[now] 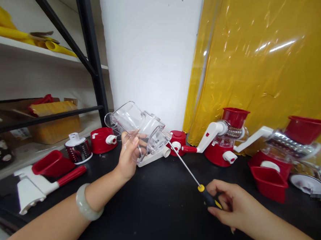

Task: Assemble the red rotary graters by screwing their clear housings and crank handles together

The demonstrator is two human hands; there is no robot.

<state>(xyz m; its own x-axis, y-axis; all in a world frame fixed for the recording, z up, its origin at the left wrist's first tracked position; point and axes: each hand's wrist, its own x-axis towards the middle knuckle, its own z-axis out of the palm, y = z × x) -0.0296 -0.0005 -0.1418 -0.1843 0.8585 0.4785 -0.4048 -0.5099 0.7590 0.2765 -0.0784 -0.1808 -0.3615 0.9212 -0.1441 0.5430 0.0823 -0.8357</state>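
My left hand (129,154), with a pale bangle on its wrist, is wrapped round a clear plastic housing (130,118) and holds it up above the black table (155,210). In my right hand (227,202) is the dark and yellow handle of a screwdriver (186,167). Its long metal shaft points up and left, and its tip meets the right end of the housing. Behind the housing lies a white part (154,157), partly hidden.
Red bases (102,140) (177,139) stand behind. At left are a drum (78,149), a red hopper (53,164) and a white crank part (32,188). Assembled red graters (219,152) (277,159) and a loose red hopper (269,184) stand at right. Shelves (45,53) rise at left.
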